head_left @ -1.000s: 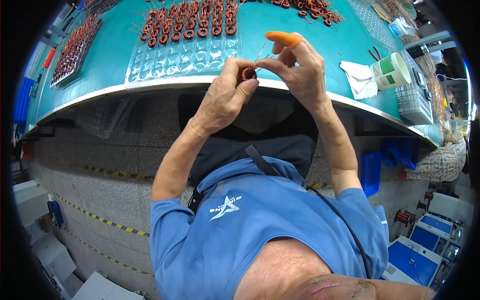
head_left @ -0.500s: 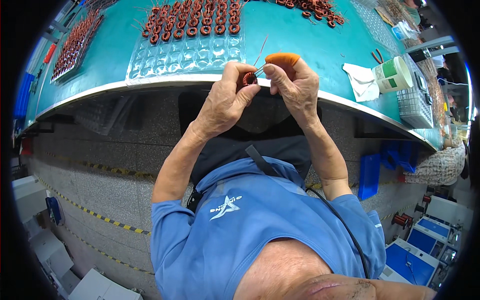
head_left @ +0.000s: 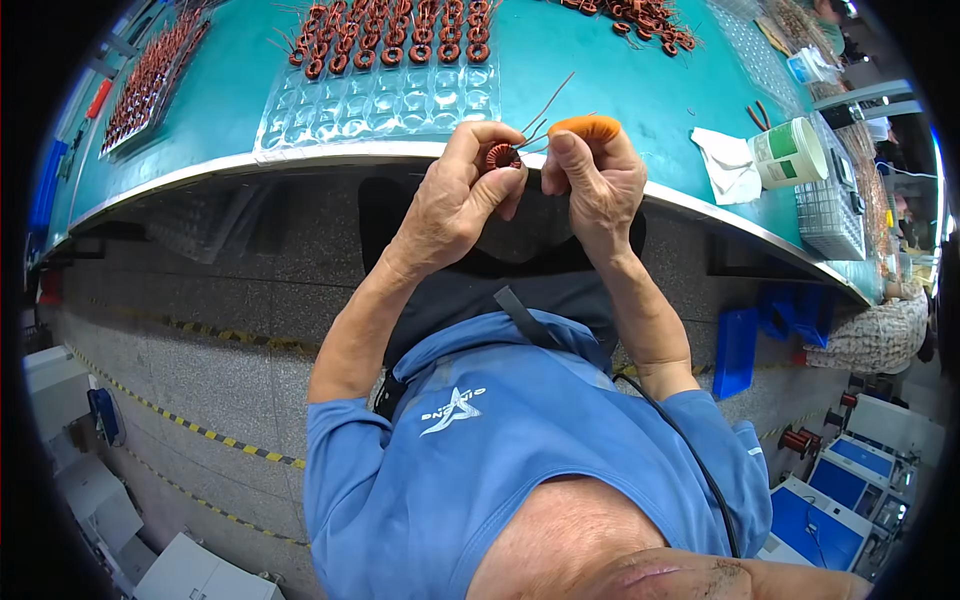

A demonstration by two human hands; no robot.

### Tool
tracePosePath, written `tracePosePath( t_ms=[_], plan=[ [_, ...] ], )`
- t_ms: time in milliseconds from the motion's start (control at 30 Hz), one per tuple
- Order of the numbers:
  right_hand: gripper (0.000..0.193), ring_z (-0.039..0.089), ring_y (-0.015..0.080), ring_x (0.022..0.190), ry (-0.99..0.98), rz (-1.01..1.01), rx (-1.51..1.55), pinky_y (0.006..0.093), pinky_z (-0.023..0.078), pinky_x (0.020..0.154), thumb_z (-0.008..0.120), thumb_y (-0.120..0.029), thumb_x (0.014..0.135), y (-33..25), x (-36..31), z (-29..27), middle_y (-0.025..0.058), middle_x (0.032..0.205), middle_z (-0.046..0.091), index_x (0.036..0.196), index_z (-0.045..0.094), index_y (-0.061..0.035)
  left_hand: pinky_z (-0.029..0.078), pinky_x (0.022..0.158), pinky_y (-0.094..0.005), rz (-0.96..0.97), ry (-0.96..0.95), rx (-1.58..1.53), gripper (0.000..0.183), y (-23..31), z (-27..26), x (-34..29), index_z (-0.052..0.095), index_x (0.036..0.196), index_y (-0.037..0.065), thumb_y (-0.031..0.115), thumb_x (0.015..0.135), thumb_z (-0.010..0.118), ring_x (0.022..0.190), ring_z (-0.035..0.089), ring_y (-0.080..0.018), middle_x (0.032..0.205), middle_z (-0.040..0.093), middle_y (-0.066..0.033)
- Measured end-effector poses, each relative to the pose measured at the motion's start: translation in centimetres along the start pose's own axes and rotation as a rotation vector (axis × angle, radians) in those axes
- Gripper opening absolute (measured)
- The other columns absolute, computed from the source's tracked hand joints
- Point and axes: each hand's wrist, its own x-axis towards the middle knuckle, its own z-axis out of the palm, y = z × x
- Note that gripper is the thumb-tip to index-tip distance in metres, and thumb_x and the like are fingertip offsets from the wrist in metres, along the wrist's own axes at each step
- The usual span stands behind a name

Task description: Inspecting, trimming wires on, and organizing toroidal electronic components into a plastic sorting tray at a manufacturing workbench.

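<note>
My left hand (head_left: 455,200) pinches a small ring-shaped coil (head_left: 496,158) wound with copper-coloured wire, just in front of the table edge. Thin wire leads (head_left: 550,100) stick out of the coil up and to the right, one of them long. Close by on the right is my right hand (head_left: 603,190), its fingers closed and the thumb pressed against the index finger. An orange finger cover (head_left: 585,128) sits on that index finger. Shorter leads reach toward its fingertips, but whether they are gripped is hidden.
A clear plastic tray (head_left: 380,115) with rows of similar coils (head_left: 392,50) lies ahead on the green table (head_left: 590,75). Another filled tray (head_left: 155,85) is far left. Loose coils (head_left: 650,22) lie at the back. Rightward are a white cloth (head_left: 725,165), a tub (head_left: 790,153) and pliers (head_left: 757,114).
My right hand has drawn slightly to the right, away from the coil. The long lead now leans further right. My left hand keeps its hold on the coil.
</note>
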Motion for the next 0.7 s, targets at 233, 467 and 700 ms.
tracePosePath(
  t_ms=[233, 467, 700],
  plan=[
    [0.027, 0.052, 0.0064, 0.052, 0.045, 0.002, 0.005, 0.0184, 0.038, 0.047, 0.063, -0.027, 0.093, 0.9, 0.3, -0.3, 0.0015, 0.067, 0.058, 0.098, 0.061, -0.0005, 0.047, 0.07, -0.0232, 0.001, 0.079, -0.088, 0.044, 0.0, -1.4, -0.4, 0.034, 0.135, -0.003, 0.011, 0.097, 0.052, 0.072, 0.054, -0.0105, 0.084, 0.056, -0.0052],
    [0.028, 0.053, 0.0049, 0.054, -0.027, 0.102, -0.059, 0.017, 0.039, 0.048, 0.062, -0.027, 0.094, 2.5, 1.7, 1.3, 0.0016, 0.07, 0.06, 0.101, 0.062, 0.0004, 0.045, 0.064, -0.0212, -0.013, 0.188, -0.211, 0.032, -1.2, -2.9, -0.6, 0.057, 0.117, -0.004, 0.022, 0.1, 0.05, 0.066, 0.052, -0.0084, 0.072, 0.055, -0.0019],
    [0.032, 0.054, 0.0055, 0.054, -0.098, 0.174, -0.069, 0.0159, 0.039, 0.048, 0.06, -0.028, 0.095, 3.1, 3.7, 2.9, 0.0036, 0.076, 0.061, 0.108, 0.06, 0.0014, 0.041, 0.055, -0.0218, 0.059, 0.323, -0.101, 0.023, -1.1, -4.4, -0.6, 0.058, 0.102, -0.003, 0.018, 0.1, 0.05, 0.058, 0.05, -0.008, 0.064, 0.054, -0.0019]
  ],
)
